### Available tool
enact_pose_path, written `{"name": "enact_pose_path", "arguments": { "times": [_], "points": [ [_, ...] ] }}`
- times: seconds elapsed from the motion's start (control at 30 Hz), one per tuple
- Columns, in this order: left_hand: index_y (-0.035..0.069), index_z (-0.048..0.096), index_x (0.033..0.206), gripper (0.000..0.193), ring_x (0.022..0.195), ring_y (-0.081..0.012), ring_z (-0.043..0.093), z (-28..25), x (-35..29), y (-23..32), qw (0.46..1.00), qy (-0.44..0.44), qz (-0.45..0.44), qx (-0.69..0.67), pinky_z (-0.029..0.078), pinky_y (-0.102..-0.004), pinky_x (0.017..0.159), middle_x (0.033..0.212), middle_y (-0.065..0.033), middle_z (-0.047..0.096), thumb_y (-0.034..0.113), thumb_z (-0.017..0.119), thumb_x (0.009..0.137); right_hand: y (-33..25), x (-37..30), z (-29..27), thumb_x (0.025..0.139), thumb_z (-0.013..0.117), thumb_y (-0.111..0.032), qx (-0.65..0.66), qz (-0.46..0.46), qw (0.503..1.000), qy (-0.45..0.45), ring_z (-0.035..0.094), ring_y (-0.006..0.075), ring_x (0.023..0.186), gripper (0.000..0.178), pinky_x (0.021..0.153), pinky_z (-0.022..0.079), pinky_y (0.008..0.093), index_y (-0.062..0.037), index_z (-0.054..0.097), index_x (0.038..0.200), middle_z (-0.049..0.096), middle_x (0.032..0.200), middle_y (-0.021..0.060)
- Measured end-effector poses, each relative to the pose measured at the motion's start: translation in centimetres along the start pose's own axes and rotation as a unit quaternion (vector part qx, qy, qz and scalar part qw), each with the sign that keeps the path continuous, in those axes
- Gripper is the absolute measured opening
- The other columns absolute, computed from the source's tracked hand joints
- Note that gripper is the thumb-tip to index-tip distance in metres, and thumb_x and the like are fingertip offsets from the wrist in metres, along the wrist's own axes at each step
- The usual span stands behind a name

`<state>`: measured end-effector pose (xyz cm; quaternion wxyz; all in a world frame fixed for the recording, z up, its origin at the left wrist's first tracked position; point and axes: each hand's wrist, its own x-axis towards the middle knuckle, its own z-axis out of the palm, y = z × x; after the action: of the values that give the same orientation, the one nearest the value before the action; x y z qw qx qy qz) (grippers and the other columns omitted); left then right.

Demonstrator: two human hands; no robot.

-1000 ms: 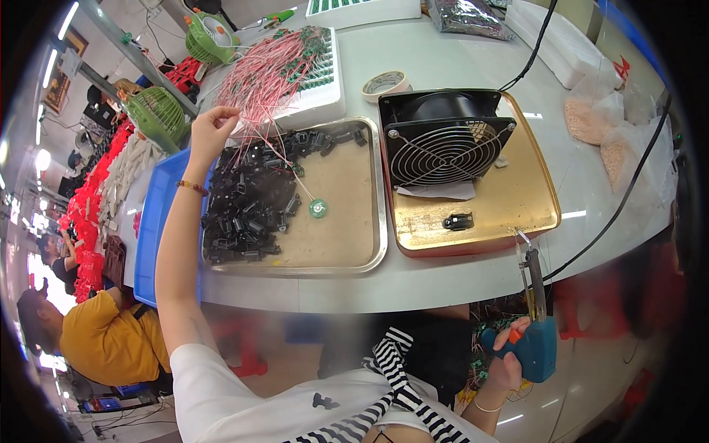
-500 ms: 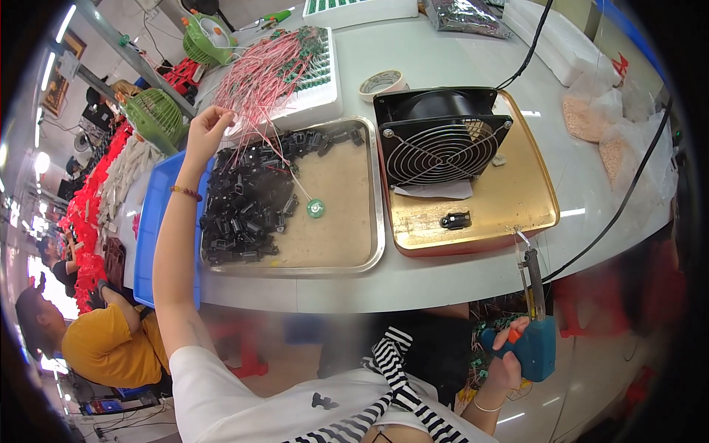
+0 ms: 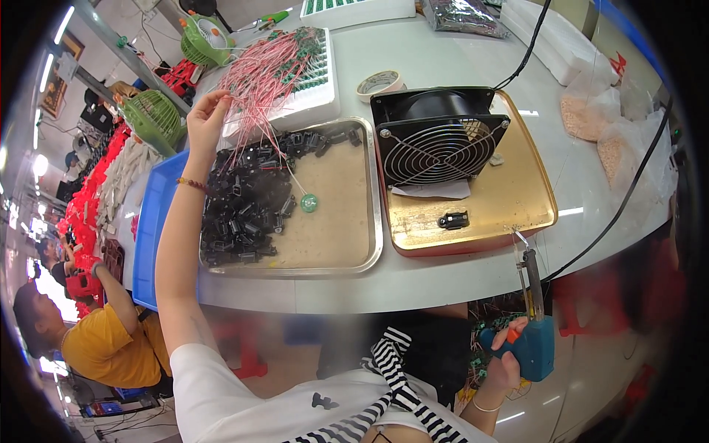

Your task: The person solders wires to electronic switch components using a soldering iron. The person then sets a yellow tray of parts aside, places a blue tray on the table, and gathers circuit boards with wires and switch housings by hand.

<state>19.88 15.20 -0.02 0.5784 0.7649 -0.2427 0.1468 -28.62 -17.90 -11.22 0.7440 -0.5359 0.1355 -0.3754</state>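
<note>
My left hand reaches to the far left with thumb and fingertips pinched at the edge of a heap of thin red and white wires. A wire appears to be in the pinch, though its end is too fine to follow. From the heap a pale wire runs down to a small round green circuit board on the metal tray. Beside it lie many black plastic housings. At the lower right, my right hand grips a blue soldering gun, its tip raised by the gold tin's near corner.
A black cooling fan stands on the gold tin lid, with one black housing before it. Behind are a tape roll and a white foam tray. A blue bin flanks my left arm; a black cable crosses right.
My left hand has moved slightly right and farther away, into the wire edge. The green board has shifted a little left. My right hand stays in place with the soldering gun.
</note>
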Motion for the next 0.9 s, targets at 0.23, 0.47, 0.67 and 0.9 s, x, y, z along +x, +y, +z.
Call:
{"name": "enact_pose_path", "arguments": {
  "times": [0.23,0.47,0.67,0.9],
  "points": [
    [0.000,0.059,0.094,0.018,0.083,-0.0081,0.056,1.6,1.0,-0.3,0.998,-0.002,-0.042,0.042,0.043,-0.0223,0.078,0.087,-0.0032,0.063,0.017,0.056,0.090,0.0,0.0,0.1,0.066,0.063,-0.018,0.001,0.002,1.000,0.009,0.049,0.0166,0.063,0.052,0.059,0.039,0.0248,0.0056,0.046,0.108,0.044,0.103,0.0160],
    [0.005,0.055,0.073,0.024,0.064,-0.0044,0.045,0.9,2.0,-2.4,0.990,-0.052,-0.032,0.129,0.037,-0.0200,0.061,0.066,0.0043,0.051,0.022,0.059,0.089,0.0,-0.1,0.1,0.066,0.063,-0.017,0.012,0.004,1.000,0.012,0.049,0.0170,0.064,0.052,0.059,0.039,0.0237,0.0052,0.046,0.110,0.044,0.103,0.0157],
    [0.009,0.051,0.064,0.031,0.057,-0.0007,0.034,1.1,1.7,-1.4,0.990,-0.021,-0.074,0.116,0.025,-0.0193,0.052,0.062,0.0087,0.044,0.028,0.066,0.083,0.0,0.0,0.0,0.067,0.063,-0.018,0.003,0.005,1.000,0.015,0.049,0.0170,0.063,0.052,0.059,0.039,0.0240,0.0053,0.046,0.110,0.044,0.103,0.0157],
    [0.009,0.054,0.058,0.045,0.054,-0.0031,0.035,-0.3,1.4,0.1,0.960,-0.048,-0.141,0.236,0.025,-0.0204,0.052,0.055,0.0074,0.040,0.049,0.064,0.078,-0.1,0.1,0.3,0.067,0.062,-0.019,-0.007,0.012,1.000,0.010,0.048,0.0167,0.063,0.052,0.060,0.039,0.0238,0.0056,0.046,0.110,0.044,0.103,0.0156]
  ]
}}
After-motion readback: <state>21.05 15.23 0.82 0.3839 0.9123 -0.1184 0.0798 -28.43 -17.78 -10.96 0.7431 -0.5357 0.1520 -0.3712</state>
